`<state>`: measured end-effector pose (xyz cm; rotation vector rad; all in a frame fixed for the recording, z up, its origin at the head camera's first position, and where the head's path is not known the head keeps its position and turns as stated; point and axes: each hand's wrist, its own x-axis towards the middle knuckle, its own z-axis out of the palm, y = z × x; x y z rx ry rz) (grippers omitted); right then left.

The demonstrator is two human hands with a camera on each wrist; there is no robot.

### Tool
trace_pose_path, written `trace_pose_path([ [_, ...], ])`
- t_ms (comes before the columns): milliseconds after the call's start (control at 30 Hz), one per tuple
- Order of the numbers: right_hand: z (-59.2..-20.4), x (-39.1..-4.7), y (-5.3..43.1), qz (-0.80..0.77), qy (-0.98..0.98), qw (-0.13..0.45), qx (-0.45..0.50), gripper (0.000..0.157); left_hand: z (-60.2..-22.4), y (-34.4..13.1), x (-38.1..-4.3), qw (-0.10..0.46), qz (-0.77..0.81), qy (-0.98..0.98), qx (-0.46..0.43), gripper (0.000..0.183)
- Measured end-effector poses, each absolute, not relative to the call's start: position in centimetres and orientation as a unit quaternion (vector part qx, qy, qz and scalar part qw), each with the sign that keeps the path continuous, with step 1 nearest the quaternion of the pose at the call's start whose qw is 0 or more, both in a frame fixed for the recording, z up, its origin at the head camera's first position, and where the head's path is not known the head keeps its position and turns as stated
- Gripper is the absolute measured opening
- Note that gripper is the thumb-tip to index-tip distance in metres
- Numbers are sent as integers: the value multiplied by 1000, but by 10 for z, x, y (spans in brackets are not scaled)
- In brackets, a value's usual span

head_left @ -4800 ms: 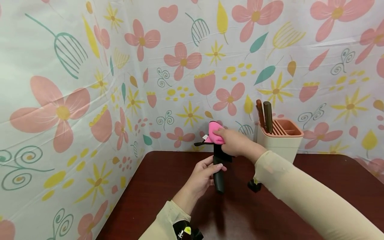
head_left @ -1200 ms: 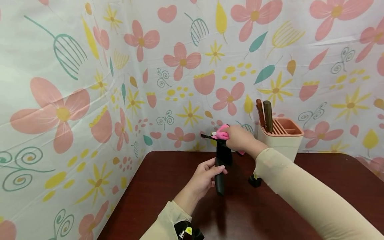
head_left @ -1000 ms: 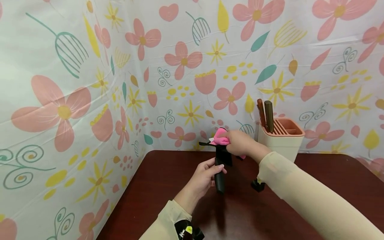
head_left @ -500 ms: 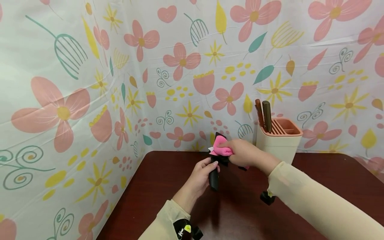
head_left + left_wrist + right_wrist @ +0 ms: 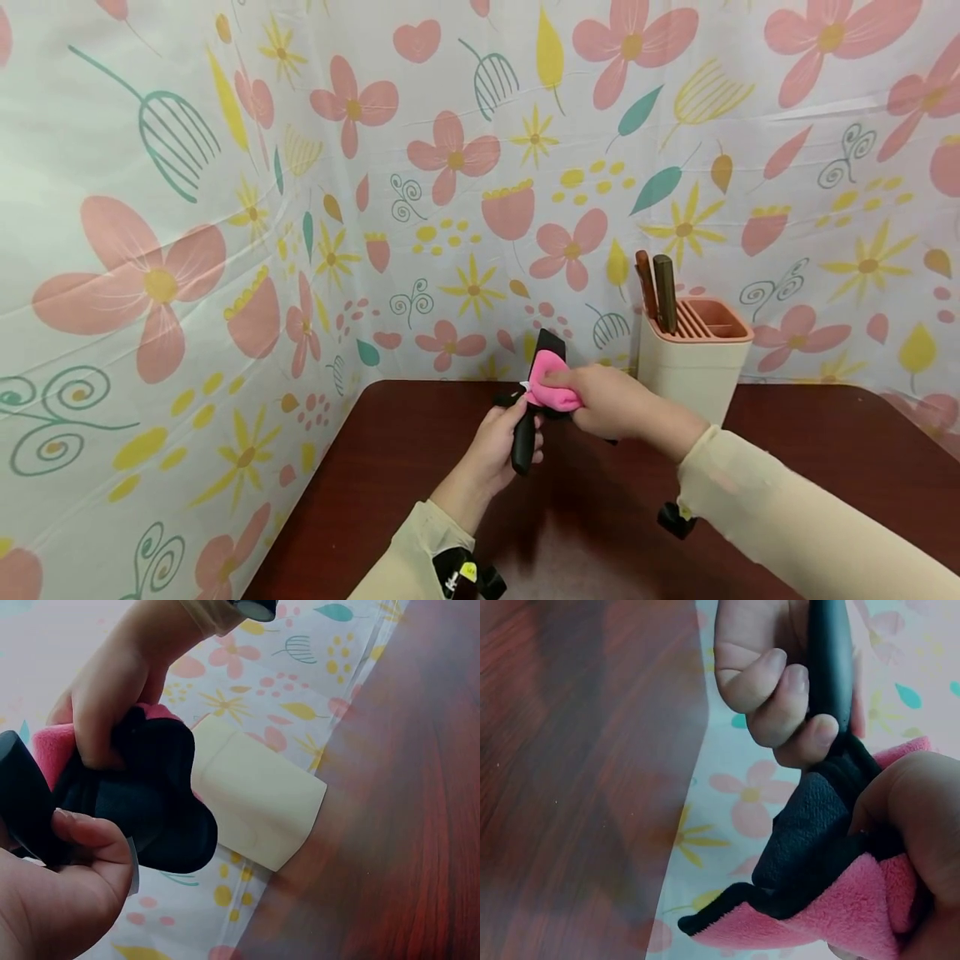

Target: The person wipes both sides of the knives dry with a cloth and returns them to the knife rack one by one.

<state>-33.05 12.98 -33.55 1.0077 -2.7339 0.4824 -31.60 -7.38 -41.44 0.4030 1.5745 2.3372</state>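
My left hand [image 5: 497, 443] grips the black handle [image 5: 522, 446] of a broad, dark-bladed knife [image 5: 551, 340], tilted above the table. My right hand [image 5: 611, 400] pinches a folded pink cloth [image 5: 553, 382] around the blade, right by the left thumb. Above the cloth shows the blade's upper end; the rest is covered. In the left wrist view, the cloth's black underside [image 5: 142, 802] faces the camera. The right wrist view shows left fingers [image 5: 780, 705] curled round the handle and the black-edged pink cloth [image 5: 840, 911] bunched under my right hand [image 5: 922, 817].
A cream knife block [image 5: 686, 375] with a salmon slotted top stands at the back right, holding a reddish-brown handle [image 5: 646, 283] and an olive-brown handle [image 5: 664, 292]. The dark red table [image 5: 600, 517] meets a flowered curtain [image 5: 450, 250] at the back and left.
The right hand and cloth have slid down the blade to beside the left hand, uncovering the blade's upper end. The knife has tilted, its handle end swinging left.
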Motion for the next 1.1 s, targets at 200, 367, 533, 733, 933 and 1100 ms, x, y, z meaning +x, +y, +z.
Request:
trace_pose_path([
  [200,-331,-333,145,246,-904,69,344,25,-412,-76,-316,145,814,537,165,24],
  [367,-321,-337,158,266,-892,102,350,43,-414,-79,-321,134,817,536,163,28],
  [533,-312,-330,158,285,-887,144,332,50,-417,-82,-325,139,824,525,161,33],
  [733,-324,-315,132,250,-873,187,374,53,-419,-82,-325,124,827,530,143,29],
  [933,-337,-304,107,171,-872,193,415,53,-417,-81,-326,103,837,518,142,35],
  [1100,-338,-300,96,136,-888,156,411,53,-417,-80,-327,95,849,498,148,32],
])
